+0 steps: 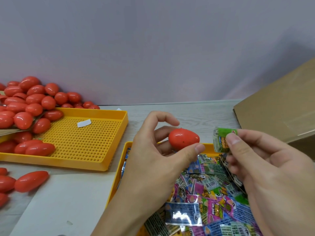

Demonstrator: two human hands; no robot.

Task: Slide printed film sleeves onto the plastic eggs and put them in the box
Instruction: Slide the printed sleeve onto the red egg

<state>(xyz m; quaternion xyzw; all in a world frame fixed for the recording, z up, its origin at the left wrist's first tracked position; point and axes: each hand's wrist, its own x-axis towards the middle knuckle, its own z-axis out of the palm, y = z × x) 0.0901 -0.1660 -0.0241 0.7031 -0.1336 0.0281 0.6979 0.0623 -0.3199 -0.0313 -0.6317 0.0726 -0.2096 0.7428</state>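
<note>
Grey table [196, 114] and a plain wall sit behind a red plastic egg [183, 139], held above the sleeve tray [123, 160] with its narrow end pointing right. Left hand [153, 157] pinches it, thumb under, fingers curled. Right hand [265, 169] pinches a green film sleeve [221, 140] just beside it. That tray holds many printed sleeves [204, 198]. Another yellow tray [88, 140] holds red eggs [29, 106]. A cardboard box [279, 106] stands at right.

Two yellow trays [110, 138] [119, 174] on a pale wood-grain table [196, 114], a white paper scrap [84, 123] in the far one.
</note>
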